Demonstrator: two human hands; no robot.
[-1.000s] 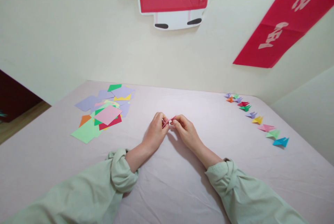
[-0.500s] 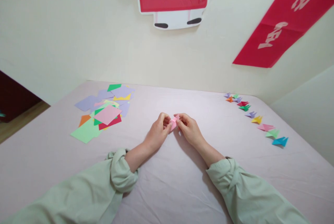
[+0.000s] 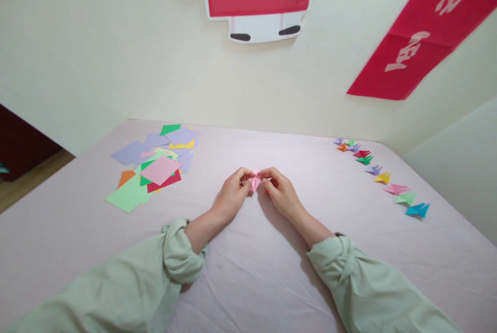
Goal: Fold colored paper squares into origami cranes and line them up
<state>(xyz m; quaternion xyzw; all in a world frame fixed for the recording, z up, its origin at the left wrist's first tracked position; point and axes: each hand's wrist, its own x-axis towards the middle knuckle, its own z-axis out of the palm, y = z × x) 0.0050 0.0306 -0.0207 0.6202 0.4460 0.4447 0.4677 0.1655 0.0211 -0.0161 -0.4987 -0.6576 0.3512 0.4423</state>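
Note:
A small piece of folded pink paper [image 3: 255,184] is held up between my two hands at the middle of the table. My left hand [image 3: 236,188] pinches its left side between thumb and fingertips. On the opposite side, my right hand [image 3: 280,189] grips it the same way, with the index finger near its upper part. One pointed end of the paper hangs downward, and a rounded bit shows at the top. The fingertips cover its side edges.
Loose coloured paper sheets [image 3: 161,170] lie overlapping on the left of the cloth-covered table [image 3: 248,281]. Along the right runs a row of several small folded paper figures, with a blue one [image 3: 418,211] nearest. Behind the table rises a pale wall [image 3: 116,38] with red decorations.
The folded pink paper has turned more upright between my fingers, its point now downward. My left hand has shifted slightly left; my right hand stays nearly in place.

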